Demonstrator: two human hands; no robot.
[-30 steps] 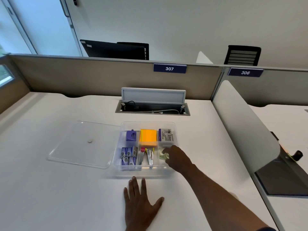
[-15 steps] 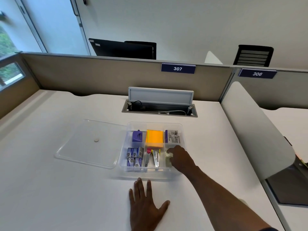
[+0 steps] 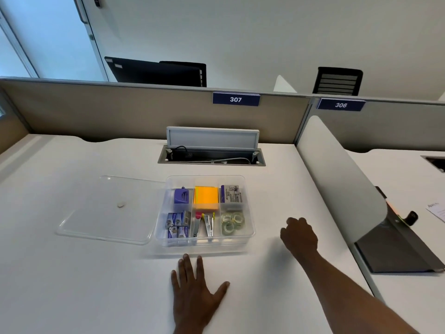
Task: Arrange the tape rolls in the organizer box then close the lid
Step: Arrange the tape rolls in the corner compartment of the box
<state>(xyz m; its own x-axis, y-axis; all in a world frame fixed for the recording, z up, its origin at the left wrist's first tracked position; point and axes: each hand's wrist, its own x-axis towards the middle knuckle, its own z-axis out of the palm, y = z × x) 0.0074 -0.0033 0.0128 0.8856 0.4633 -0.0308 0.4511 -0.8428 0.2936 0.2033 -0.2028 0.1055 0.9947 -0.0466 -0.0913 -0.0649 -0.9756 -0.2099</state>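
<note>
A clear plastic organizer box [image 3: 250, 233] sits open on the white desk. Three clear tape rolls [image 3: 232, 222] lie in its front right compartment. The clear lid [image 3: 96, 213] lies flat on the desk, touching the box's left side. My left hand [image 3: 196, 295] rests flat on the desk just in front of the box, fingers spread. My right hand [image 3: 299, 235] hovers to the right of the box, fingers loosely curled, holding nothing.
Other compartments hold a purple sharpener [image 3: 181, 196], orange sticky notes [image 3: 206, 197], a staple box [image 3: 231, 194], small blue boxes [image 3: 177, 224] and staple removers [image 3: 204, 224]. An open cable tray [image 3: 212, 159] lies behind. A white divider [image 3: 337, 174] stands on the right.
My right hand has come out of the tape compartment and moved right, leaving the tape rolls in the box. The left hand stays flat on the desk.
</note>
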